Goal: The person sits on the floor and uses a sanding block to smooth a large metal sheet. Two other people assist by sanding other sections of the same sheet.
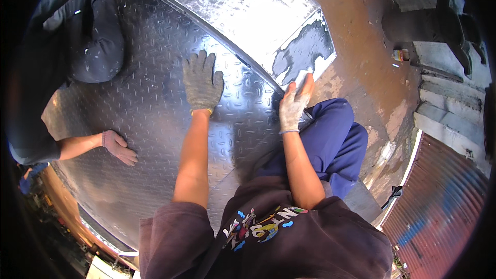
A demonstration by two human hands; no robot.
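Head view: dark-gloved left hand (203,83), spread open, atop black tread-patterned metal plate (150,111); whitish-gloved right hand (295,105), grasp unclear, at near corner of flat silvery metal panel (248,13). Both likely heavy, stiff, slick; hold edges.

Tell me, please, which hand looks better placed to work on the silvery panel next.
Probably the right hand, as it is at the near corner of the silvery panel, while the left hand lies on the dark patterned plate.
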